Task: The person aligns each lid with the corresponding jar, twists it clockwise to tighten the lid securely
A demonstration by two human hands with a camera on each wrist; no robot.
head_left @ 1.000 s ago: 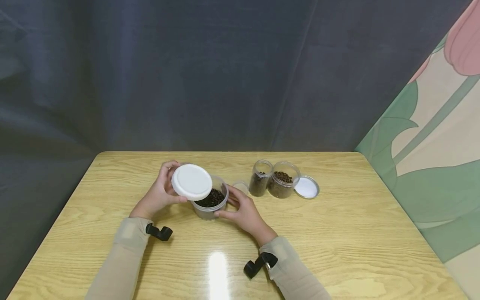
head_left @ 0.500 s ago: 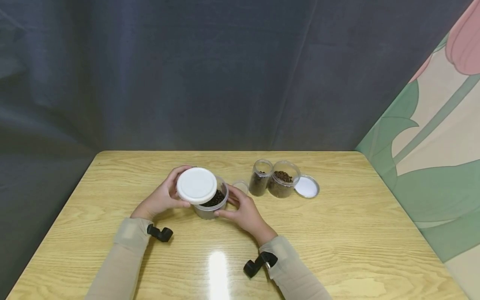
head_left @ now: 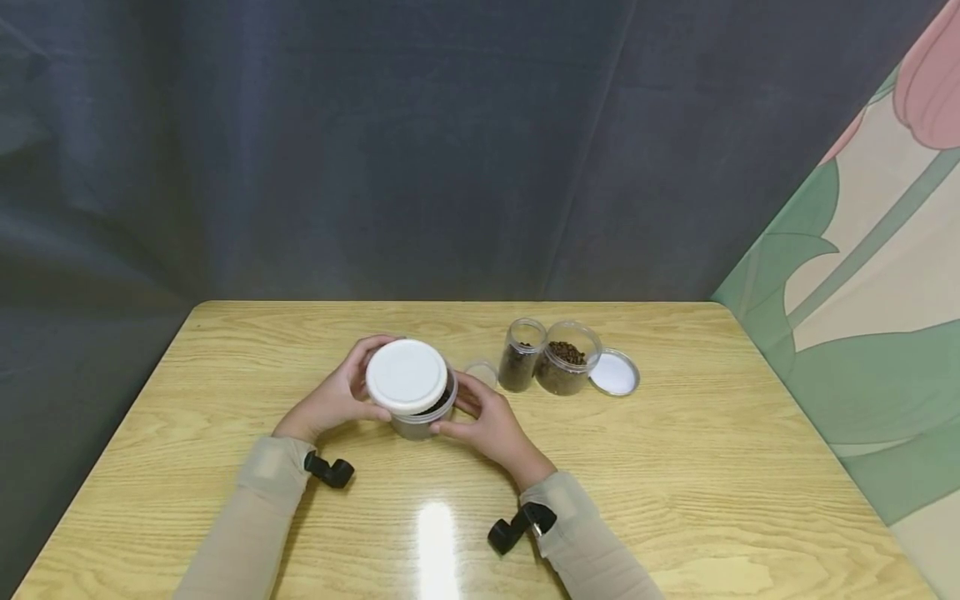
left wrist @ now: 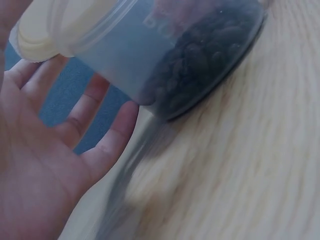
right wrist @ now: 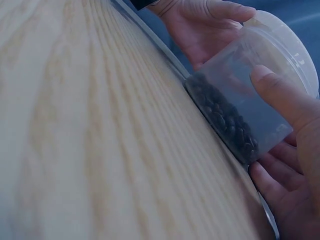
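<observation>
On the pale wood-grain table (head_left: 697, 492), a round, clear plastic jar (head_left: 414, 427) stands upright, its lower part filled with dark beans; both wrist views show its base against the tabletop. Taken as landmark for all positions.

Right hand (head_left: 491, 429): gripping the jar from its right side, thumb along the near wall, fingers round toward the far side.

Left hand (head_left: 337, 400): at the jar's left, holding a round white lid (head_left: 406, 377) by its edge, thumb at the near side and fingers at the far side. Lid lies over most of the jar's mouth, offset leftward; a crescent of beans shows along the right of the opening. Left-wrist view: pale underside of the lid visible beyond the rim. Contact between lid and rim: cannot tell.

Right of the jar, past the right hand's fingertips: a small, pale, translucent disc (head_left: 482, 372) flat on the table, partly hidden. Farther right of the jar: a tall, narrow, clear jar (head_left: 517, 367) holding dark contents, uncapped; next, a wide, clear, open jar (head_left: 562, 379) of brown beans. Farthest right of the jar: a round, white lid with a silver rim (head_left: 613, 373), flat, close by the wide one.
</observation>
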